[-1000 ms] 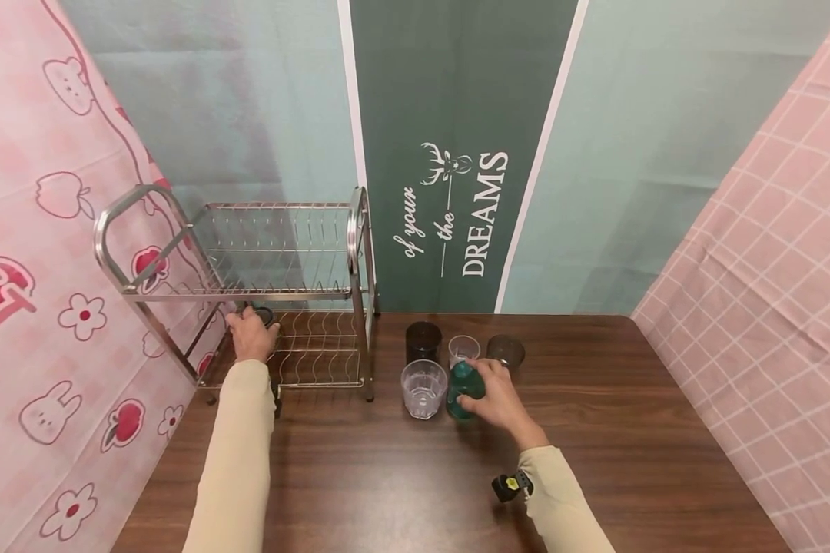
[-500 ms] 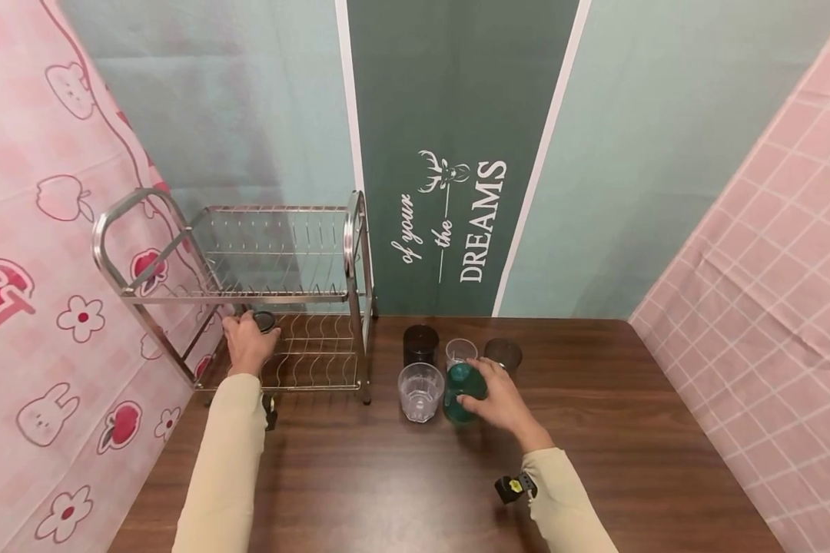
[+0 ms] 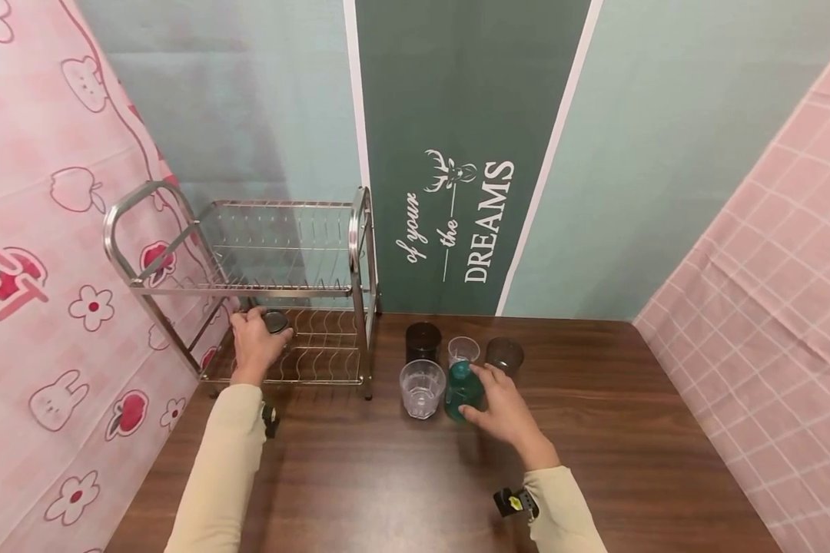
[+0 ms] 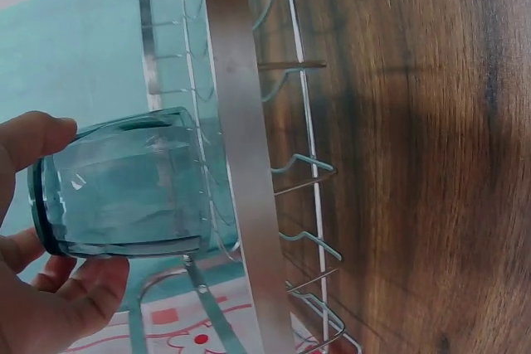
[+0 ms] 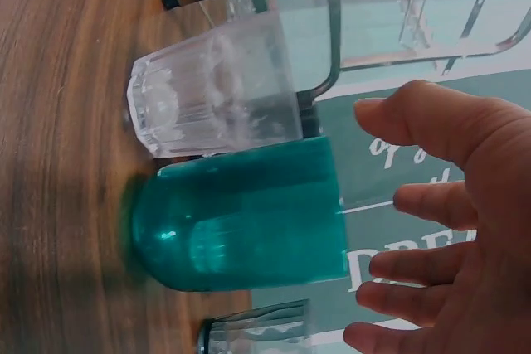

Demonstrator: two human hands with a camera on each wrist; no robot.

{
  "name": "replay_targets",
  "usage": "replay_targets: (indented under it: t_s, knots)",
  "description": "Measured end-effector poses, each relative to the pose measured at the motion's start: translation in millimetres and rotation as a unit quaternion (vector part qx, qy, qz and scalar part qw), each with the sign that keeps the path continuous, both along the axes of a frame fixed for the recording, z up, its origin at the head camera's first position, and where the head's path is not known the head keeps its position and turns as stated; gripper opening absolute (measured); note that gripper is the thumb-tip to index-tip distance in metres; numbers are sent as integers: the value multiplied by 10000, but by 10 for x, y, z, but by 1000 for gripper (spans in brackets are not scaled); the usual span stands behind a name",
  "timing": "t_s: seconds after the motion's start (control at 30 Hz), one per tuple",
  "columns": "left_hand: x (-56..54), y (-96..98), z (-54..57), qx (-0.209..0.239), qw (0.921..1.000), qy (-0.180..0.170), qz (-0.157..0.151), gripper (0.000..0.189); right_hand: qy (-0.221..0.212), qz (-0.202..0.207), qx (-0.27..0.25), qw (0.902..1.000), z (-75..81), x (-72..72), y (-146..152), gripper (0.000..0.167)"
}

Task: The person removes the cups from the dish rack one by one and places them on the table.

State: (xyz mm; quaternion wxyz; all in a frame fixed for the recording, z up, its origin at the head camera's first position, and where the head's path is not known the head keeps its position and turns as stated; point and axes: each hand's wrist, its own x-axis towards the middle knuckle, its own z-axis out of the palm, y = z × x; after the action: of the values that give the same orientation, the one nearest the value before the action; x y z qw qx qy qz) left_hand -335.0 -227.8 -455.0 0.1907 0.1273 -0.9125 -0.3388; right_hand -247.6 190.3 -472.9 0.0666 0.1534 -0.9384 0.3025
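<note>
In the head view my left hand (image 3: 259,346) reaches into the lower shelf of the metal dish rack (image 3: 290,292). Thumb and fingers curl around the top end of a blue-grey glass (image 4: 124,188), whose other end is down at the rack wires. The thick dark end of that glass faces upward. On the table to the right, my right hand (image 5: 465,230) is spread beside a green tumbler (image 5: 241,217). A gap shows between its fingers and the tumbler's rim in the right wrist view. The tumbler stands upright.
Left of the tumbler stands a faceted clear cup (image 3: 423,390). Behind are a black cup (image 3: 423,338), a small clear cup (image 3: 464,349) and a smoky grey cup (image 3: 506,355). A patterned pink cloth (image 3: 48,322) hangs beside the rack, and a green printed cloth (image 3: 470,92) hangs behind.
My right hand has opened away from the green tumbler, its thumb now off to the side. The left hand has shifted slightly, and more of the glass's dark top shows. The view has shifted a little.
</note>
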Motion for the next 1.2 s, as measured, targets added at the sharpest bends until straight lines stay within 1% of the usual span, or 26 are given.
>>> replay_targets:
  t_s: [0.1, 0.27, 0.47, 0.67, 0.77, 0.9, 1.03, 1.2]
  knots:
    - [56, 28, 25, -50, 10000, -39, -41, 65, 69, -19, 83, 9999, 31, 57, -32, 70]
    - [165, 45, 17, -88, 9999, -51, 3, 65, 135, 12, 225, 9997, 49, 138, -93, 70]
    - [269, 48, 11, -10, 10000, -16, 25, 66, 177, -27, 347, 9992, 21, 223, -151, 70]
    - [366, 56, 2, 117, 9999, -69, -7, 65, 201, -11, 405, 9990, 32, 306, -236, 71]
    - [423, 64, 0, 141, 9999, -44, -41, 64, 191, 11, 461, 9988, 30, 334, -280, 71]
    - [495, 81, 25, 141, 9999, -31, -77, 64, 245, 70, 455, 9986, 24, 359, -336, 71]
    - [553, 93, 45, 147, 9998, -10, -119, 65, 336, 138, 370, 9987, 14, 380, -400, 70]
    - [642, 114, 54, 247, 9995, 109, -187, 66, 422, 257, 292, 9984, 0, 410, -493, 70]
